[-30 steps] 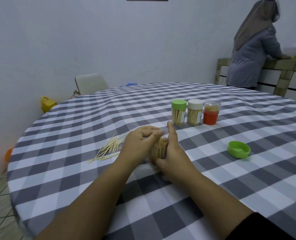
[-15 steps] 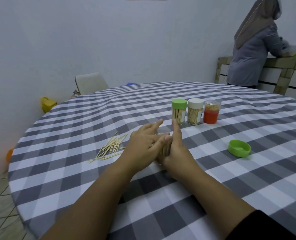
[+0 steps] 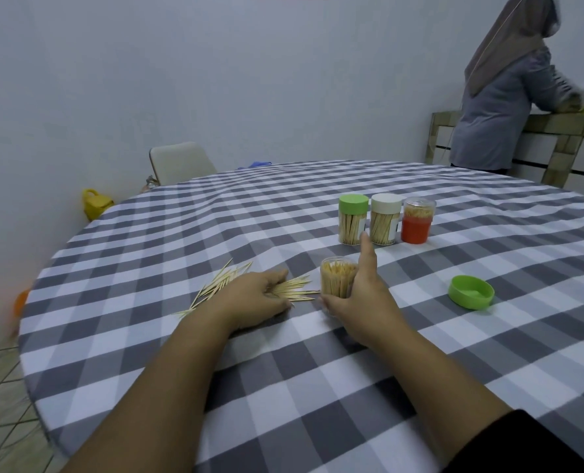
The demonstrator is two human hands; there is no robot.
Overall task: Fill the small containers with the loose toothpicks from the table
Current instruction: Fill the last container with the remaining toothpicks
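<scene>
Toothpicks (image 3: 249,288) lie loose in one pile on the round checked table (image 3: 283,387), left of centre and well in from the edge, with open cloth all round. Left hand (image 3: 256,298) lies over the pile, fingers curled round a bunch of them. Right hand (image 3: 358,295) grips one open jar (image 3: 338,281), packed full, just beside the pile. Behind stand three more jars (image 3: 386,220) in a row; one green lid (image 3: 471,291) lies apart at right.
</scene>
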